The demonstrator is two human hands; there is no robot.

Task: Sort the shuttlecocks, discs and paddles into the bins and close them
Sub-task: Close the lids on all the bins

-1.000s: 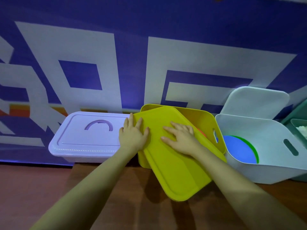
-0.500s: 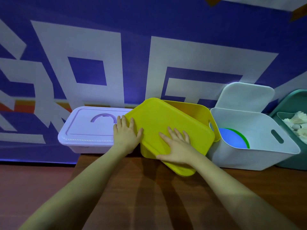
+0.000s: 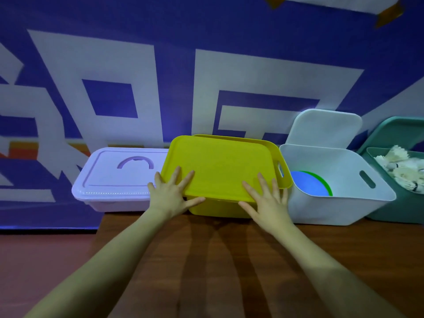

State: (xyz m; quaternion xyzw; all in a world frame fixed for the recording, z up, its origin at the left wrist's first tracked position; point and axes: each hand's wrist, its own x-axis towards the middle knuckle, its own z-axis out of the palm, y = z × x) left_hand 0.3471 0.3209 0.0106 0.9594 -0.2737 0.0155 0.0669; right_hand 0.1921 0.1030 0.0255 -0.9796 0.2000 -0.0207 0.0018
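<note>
On the brown worktop (image 3: 229,260), four bins stand in a row against the blue-and-white wall banner (image 3: 206,65). From left: a lavender bin (image 3: 119,180) with its lid closed; a yellow bin (image 3: 220,208); a white bin (image 3: 339,203), open, with its lid (image 3: 325,127) propped upright behind it; a teal bin (image 3: 394,210), open. The yellow lid (image 3: 218,166) lies on the yellow bin, not seated: the bin's rear rim and right handle slot show beyond it. The left hand (image 3: 171,196) lies flat on the lid's near left corner, fingers (image 3: 175,175) spread wide and straight. The right hand (image 3: 268,199) lies flat on the near right corner, likewise spread. Blue and green discs (image 3: 309,183) lie in the white bin. White shuttlecocks (image 3: 399,166) fill the teal bin.
</note>
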